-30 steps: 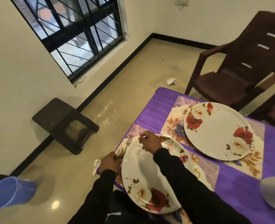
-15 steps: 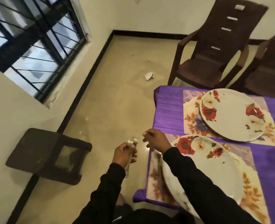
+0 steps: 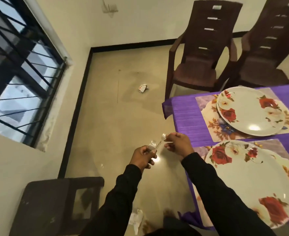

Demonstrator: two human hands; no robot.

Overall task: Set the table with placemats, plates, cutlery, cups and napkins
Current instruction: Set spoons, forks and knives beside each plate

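My left hand (image 3: 142,156) grips a small bunch of metal forks (image 3: 152,145), tines up, over the floor left of the table. Close beside it my right hand (image 3: 178,142) pinches a spoon (image 3: 163,136) by its handle, the bowl pointing left. Both hands hover off the table's left edge. Two white plates with red roses lie on floral placemats: the near plate (image 3: 252,178) on the near placemat (image 3: 274,147), the far plate (image 3: 250,113) on the far placemat (image 3: 213,121). A purple tablecloth (image 3: 186,116) covers the table.
Two dark brown plastic chairs (image 3: 199,53) (image 3: 269,48) stand beyond the table. A dark stool (image 3: 55,206) sits on the floor at lower left. Crumpled paper (image 3: 142,88) lies on the floor, more scraps (image 3: 136,220) near my feet. A barred window (image 3: 17,68) fills the left wall.
My hands have lifted off the near plate's edge and moved left over the floor. The right hand now pinches a spoon drawn apart from the forks in the left. The view swung right.
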